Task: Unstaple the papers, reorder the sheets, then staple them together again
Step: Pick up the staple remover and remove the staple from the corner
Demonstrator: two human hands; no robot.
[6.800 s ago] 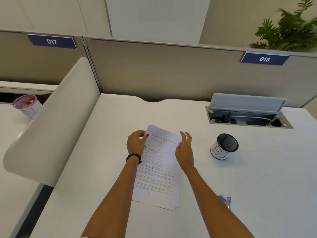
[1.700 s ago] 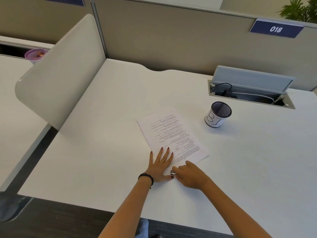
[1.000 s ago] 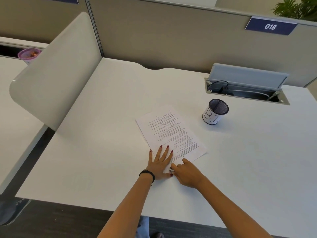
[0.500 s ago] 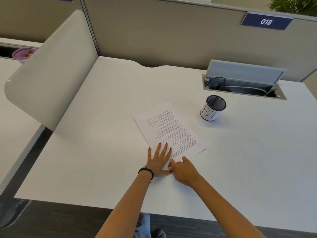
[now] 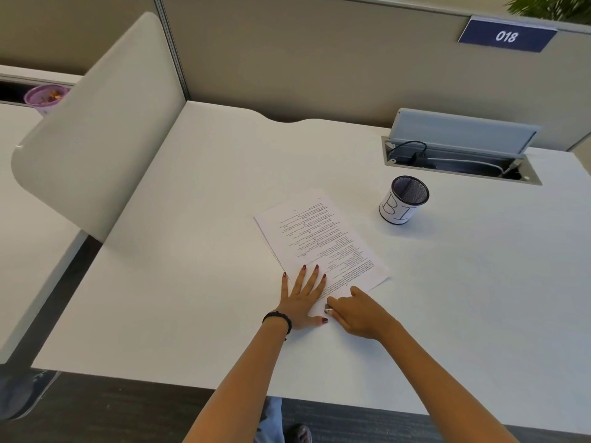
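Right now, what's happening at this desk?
A person is working on a stack of printed papers lying on the white desk. The left hand is spread flat on the near end of the stack, pinning it. The right hand pinches a small metal tool at the near corner, apparently at the staple. The sheets look still together. A mesh pen cup stands apart, beyond the papers.

1. A dark blue sign mounted on top of the cubicle partition reads "018" in white digits.
2. A white label wrapped around a black mesh pen cup on the desk carries large hand-drawn letters, "BI".
3. The stapled papers show printed lines of text, too small to read.
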